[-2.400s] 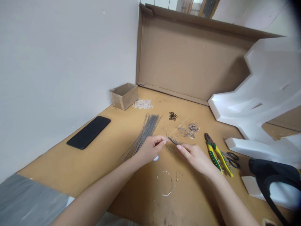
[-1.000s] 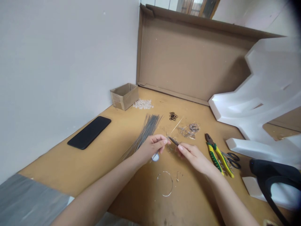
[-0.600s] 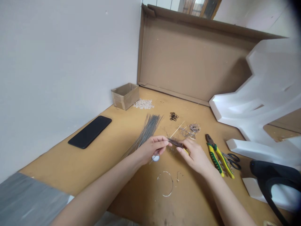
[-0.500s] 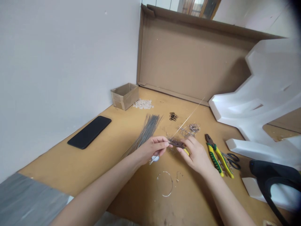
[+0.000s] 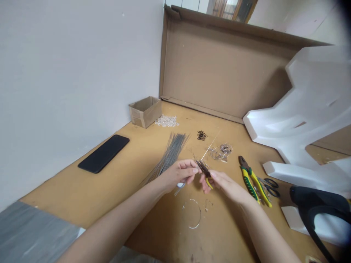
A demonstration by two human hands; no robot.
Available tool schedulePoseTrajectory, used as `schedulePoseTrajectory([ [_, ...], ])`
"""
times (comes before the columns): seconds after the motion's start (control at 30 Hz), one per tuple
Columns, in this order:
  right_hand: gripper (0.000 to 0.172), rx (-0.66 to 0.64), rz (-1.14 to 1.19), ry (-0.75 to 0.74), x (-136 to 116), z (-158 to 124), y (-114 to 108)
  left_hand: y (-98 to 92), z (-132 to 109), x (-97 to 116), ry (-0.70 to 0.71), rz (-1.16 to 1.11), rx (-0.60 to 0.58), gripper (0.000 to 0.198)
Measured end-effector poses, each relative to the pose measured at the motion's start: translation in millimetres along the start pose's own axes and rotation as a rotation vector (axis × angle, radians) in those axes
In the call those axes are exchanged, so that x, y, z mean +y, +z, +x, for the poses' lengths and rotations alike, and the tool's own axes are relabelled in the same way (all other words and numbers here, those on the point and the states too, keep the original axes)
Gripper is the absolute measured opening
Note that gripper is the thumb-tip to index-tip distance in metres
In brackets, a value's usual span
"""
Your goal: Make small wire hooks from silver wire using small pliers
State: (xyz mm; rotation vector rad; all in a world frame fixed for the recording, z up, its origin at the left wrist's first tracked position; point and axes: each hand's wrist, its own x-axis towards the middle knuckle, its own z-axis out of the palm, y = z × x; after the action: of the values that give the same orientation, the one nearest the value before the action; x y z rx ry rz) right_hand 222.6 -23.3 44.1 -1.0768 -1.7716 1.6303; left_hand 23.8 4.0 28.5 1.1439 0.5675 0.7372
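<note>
Wire (image 5: 205, 152) pinched in left grip (image 5: 183, 173), end slanting away beyond fingertips; right grip (image 5: 221, 183) clasping pliers (image 5: 205, 170).

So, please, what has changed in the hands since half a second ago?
The small pliers in the right hand have turned: their yellow handle now slants down toward the person, and the jaws look open. Nothing was visibly let go; the left hand still pinches wire. The phone, box and large pliers stayed in place.
</note>
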Motion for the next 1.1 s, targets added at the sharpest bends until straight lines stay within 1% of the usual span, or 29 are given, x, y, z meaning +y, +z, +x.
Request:
schedulePoseTrajectory([
  [0.2,0.044,0.008,0.078,-0.005,2.5,2.2,3.4,-0.9,-0.3,-0.5,0.004,0.012,0.003,0.02],
  [0.4,0.046,0.024,0.067,0.004,-0.2,2.3,5.6,-2.2,0.6,-3.4,0.014,0.02,-0.026,0.019],
  [0.5,0.045,0.021,0.06,0.0,-1.9,2.0,5.9,-2.3,1.4,-5.3,0.005,0.027,-0.018,0.019],
  [0.63,0.045,0.039,-0.012,0.0,-4.3,1.6,7.0,-1.2,1.7,-5.9,-0.003,0.025,0.001,0.019],
  [0.8,0.045,0.109,-0.173,-0.04,-4.5,1.1,9.8,1.3,1.1,-2.8,0.0,0.037,0.024,0.021],
  [0.9,0.043,0.162,-0.281,-0.036,-3.6,0.5,11.1,2.8,1.2,-1.2,-0.006,0.057,0.054,0.023],
  [0.97,0.044,0.177,-0.294,-0.019,-3.1,0.4,12.0,3.5,1.5,-1.0,-0.005,0.069,0.062,0.022],
  [1.1,0.046,0.177,-0.244,0.014,-3.4,1.4,14.4,4.0,1.8,-1.4,-0.01,0.094,0.067,0.021],
])
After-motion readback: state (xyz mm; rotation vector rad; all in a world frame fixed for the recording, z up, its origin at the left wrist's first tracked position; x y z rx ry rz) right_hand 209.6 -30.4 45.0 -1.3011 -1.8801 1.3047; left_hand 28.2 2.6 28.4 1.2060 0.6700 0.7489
